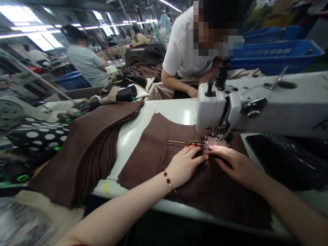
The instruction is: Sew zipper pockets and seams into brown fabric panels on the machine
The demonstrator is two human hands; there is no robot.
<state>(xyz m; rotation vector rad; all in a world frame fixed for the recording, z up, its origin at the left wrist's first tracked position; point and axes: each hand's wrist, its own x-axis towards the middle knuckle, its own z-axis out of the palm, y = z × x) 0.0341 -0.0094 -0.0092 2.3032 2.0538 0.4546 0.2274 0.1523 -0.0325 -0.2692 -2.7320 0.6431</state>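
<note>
A brown leather-like panel (151,150) lies flat on the white sewing table, with a gold-toothed zipper (176,141) set into a slot in it. My left hand (186,160) rests on the panel, fingers stretched out, its fingertips at the zipper's right end. Flat on the same panel, my right hand (237,167) reaches its extended fingers close to the presser foot. The sewing machine (256,106) stands over the panel, and its lamp lights the spot by the needle. The zipper's right end passes beside the presser foot; the exact stitch point is too small to make out.
A stack of brown panels (89,147) hangs over the table's left side. Thread cones (74,112) and a polka-dot fabric (38,133) lie farther left. A dark phone-like slab (271,157) sits at right. Across the table a person (179,51) leans forward, near blue crates (271,54).
</note>
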